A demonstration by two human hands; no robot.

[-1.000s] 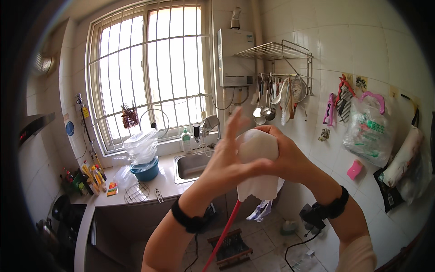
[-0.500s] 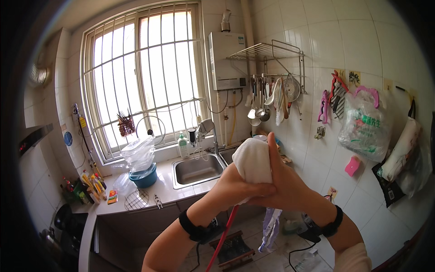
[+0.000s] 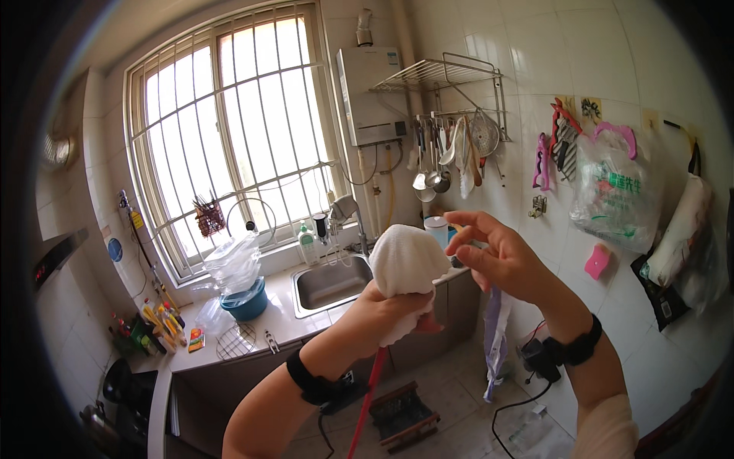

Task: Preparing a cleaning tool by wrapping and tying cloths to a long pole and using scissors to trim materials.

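Note:
A white cloth (image 3: 409, 260) is draped over the head of a red pole (image 3: 370, 398), its lower part bunched below. My left hand (image 3: 394, 310) closes round the gathered cloth under its rounded top. A small reddish piece (image 3: 430, 323) shows beneath it. Just right of the cloth, apart from it, my right hand (image 3: 501, 260) is raised with its fingers curled towards the thumb. Something small and pale sits at those fingertips, too small to name. Below that hand hangs a purple and white fabric strip (image 3: 495, 344); whether the hand holds it I cannot tell.
Behind stands a counter with a steel sink (image 3: 330, 284), a blue basin (image 3: 245, 300) and bottles (image 3: 157, 325). Ladles (image 3: 432, 180) hang under a wire rack (image 3: 440, 74). A plastic bag (image 3: 615, 195) hangs at right. Dark cables (image 3: 524, 405) and a black rack (image 3: 404, 417) are on the floor.
My right hand has come off the cloth and moved right and up, its fingers curling. The left hand keeps its hold. The purple strip has shifted right and up.

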